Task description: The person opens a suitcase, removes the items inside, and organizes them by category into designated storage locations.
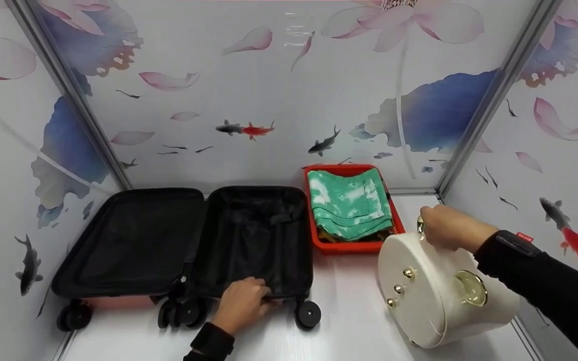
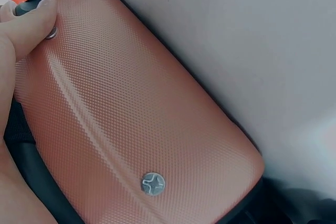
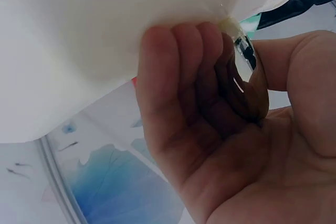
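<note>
An open suitcase (image 1: 256,240) with black lining and a pink shell (image 2: 142,93) lies spread on the white surface. At the near edge of its right half, my left hand (image 1: 243,303) grips the rim; the left wrist view shows the thumb against the pink shell beside a black handle (image 2: 37,166). My right hand (image 1: 447,228) holds a white rounded handbag (image 1: 414,291) by its gold ring-like handle (image 3: 257,95), fingers curled round it. The handbag hangs tilted, its flat side with gold studs (image 1: 398,289) turned left. Whether it touches the surface I cannot tell.
Behind the handbag, a red basket (image 1: 346,247) holds folded green-and-white cloth (image 1: 351,203) over other items. The suitcase's left half (image 1: 136,240) reaches toward the left wall. Black wheels (image 1: 308,315) stick out at the near side. Printed panels (image 1: 269,90) enclose the back and sides.
</note>
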`<state>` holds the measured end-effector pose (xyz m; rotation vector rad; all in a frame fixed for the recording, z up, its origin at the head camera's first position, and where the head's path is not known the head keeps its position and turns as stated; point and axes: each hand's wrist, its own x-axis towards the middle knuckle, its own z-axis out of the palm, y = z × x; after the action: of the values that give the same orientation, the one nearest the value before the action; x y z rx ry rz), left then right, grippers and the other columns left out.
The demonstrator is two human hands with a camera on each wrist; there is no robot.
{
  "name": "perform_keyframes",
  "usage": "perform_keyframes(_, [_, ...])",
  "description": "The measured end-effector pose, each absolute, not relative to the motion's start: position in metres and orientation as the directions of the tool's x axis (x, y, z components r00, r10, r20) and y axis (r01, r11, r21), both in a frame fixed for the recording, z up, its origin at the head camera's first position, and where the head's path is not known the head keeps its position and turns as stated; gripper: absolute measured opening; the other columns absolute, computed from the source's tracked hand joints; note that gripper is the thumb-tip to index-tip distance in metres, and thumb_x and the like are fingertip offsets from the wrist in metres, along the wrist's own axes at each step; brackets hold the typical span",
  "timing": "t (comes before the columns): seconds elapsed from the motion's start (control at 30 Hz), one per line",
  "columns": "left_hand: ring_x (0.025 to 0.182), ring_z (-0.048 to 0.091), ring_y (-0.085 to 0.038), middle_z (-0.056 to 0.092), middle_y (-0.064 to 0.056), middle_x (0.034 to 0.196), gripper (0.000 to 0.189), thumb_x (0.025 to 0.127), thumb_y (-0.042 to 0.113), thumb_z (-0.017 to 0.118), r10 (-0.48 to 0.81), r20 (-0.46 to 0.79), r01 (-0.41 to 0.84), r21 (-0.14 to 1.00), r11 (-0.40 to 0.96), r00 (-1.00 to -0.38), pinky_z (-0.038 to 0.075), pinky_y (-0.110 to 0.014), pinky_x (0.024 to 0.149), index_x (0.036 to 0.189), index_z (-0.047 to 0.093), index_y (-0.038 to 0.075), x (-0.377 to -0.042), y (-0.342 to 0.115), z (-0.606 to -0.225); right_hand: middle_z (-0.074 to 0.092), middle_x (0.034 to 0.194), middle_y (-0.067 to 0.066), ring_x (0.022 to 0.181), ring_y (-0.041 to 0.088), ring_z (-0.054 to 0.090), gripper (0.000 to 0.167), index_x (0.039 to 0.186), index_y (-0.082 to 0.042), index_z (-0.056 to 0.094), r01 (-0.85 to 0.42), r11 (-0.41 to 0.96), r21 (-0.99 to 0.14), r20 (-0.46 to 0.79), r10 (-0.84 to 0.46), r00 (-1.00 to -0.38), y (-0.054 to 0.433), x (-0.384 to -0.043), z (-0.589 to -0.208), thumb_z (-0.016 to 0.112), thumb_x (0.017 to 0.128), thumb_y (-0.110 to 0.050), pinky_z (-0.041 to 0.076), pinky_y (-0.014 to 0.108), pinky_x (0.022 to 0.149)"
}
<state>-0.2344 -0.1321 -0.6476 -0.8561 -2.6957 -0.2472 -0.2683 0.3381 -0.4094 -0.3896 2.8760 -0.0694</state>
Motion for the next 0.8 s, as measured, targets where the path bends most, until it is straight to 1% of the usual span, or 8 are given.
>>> perform_keyframes(0.13, [0.07,0.064,-0.018,0.064,0.007,0.075,0.033,0.09,0.054,0.087,0.528,0.333,0.582,0.085,0.808,-0.781,0.053,-0.04,0.061,0.085,0.083,0.022,-0.234,-0.132,-0.649,0.062,0.078,0.018,0.07,0.031,0.063,0.012,0.099,0.007,0.059,-0.279,0.96,-0.034,-0.211,-0.28,-0.937,0.346,-0.271,-0.408,0.058,0.088,0.001,0.055,0.043,0.058])
perform_keyframes(0.23, [0.071,0.065,-0.018,0.066,0.006,0.077,0.031,0.09,0.053,0.087,0.531,0.331,0.584,0.081,0.808,-0.78,0.054,-0.04,0.062,0.089,0.084,0.022,-0.234,-0.132,-0.651,0.063,0.078,0.018,0.072,0.033,0.066,0.01,0.098,0.005,0.06,-0.316,0.949,0.0,-0.18,-0.311,-0.933,0.352,-0.273,-0.409,0.06,0.088,0.002,0.058,0.048,0.063])
perform_keyframes(0.33, [0.073,0.067,-0.018,0.069,0.006,0.079,0.029,0.09,0.051,0.087,0.533,0.338,0.585,0.071,0.808,-0.776,0.056,-0.04,0.063,0.094,0.086,0.022,-0.234,-0.132,-0.652,0.062,0.076,0.016,0.07,0.031,0.064,0.009,0.095,0.003,0.06,-0.34,0.94,0.011,-0.157,-0.334,-0.929,0.358,-0.275,-0.41,0.062,0.086,0.003,0.056,0.048,0.062])
perform_keyframes(0.47, [0.073,0.066,-0.016,0.068,0.007,0.079,0.028,0.09,0.05,0.088,0.53,0.349,0.584,0.066,0.809,-0.773,0.056,-0.038,0.064,0.093,0.086,0.023,-0.234,-0.132,-0.652,0.061,0.077,0.013,0.07,0.028,0.06,0.009,0.094,0.001,0.061,-0.338,0.941,0.014,-0.175,-0.331,-0.927,0.362,-0.279,-0.408,0.063,0.086,0.003,0.053,0.043,0.062])
perform_keyframes(0.57, [0.073,0.066,-0.015,0.068,0.008,0.079,0.025,0.089,0.047,0.089,0.529,0.349,0.584,0.069,0.809,-0.774,0.057,-0.037,0.065,0.092,0.086,0.023,-0.234,-0.132,-0.652,0.062,0.078,0.013,0.071,0.028,0.06,0.007,0.093,0.0,0.063,-0.34,0.94,0.023,-0.186,-0.33,-0.925,0.364,-0.281,-0.407,0.064,0.086,0.003,0.053,0.043,0.063])
perform_keyframes(0.67, [0.073,0.066,-0.015,0.068,0.008,0.078,0.025,0.088,0.048,0.089,0.527,0.349,0.583,0.07,0.81,-0.775,0.057,-0.037,0.065,0.092,0.086,0.023,-0.234,-0.132,-0.652,0.063,0.076,0.012,0.069,0.028,0.059,0.006,0.088,-0.002,0.065,-0.361,0.932,0.042,-0.175,-0.349,-0.921,0.366,-0.284,-0.406,0.064,0.085,0.004,0.053,0.043,0.062])
perform_keyframes(0.8, [0.071,0.065,-0.016,0.066,0.008,0.077,0.027,0.089,0.051,0.088,0.527,0.355,0.584,0.067,0.809,-0.772,0.056,-0.037,0.064,0.09,0.086,0.024,-0.235,-0.132,-0.651,0.063,0.071,0.01,0.065,0.026,0.06,0.01,0.08,-0.005,0.063,-0.393,0.914,0.095,-0.143,-0.379,-0.915,0.368,-0.288,-0.406,0.066,0.084,0.005,0.054,0.045,0.061])
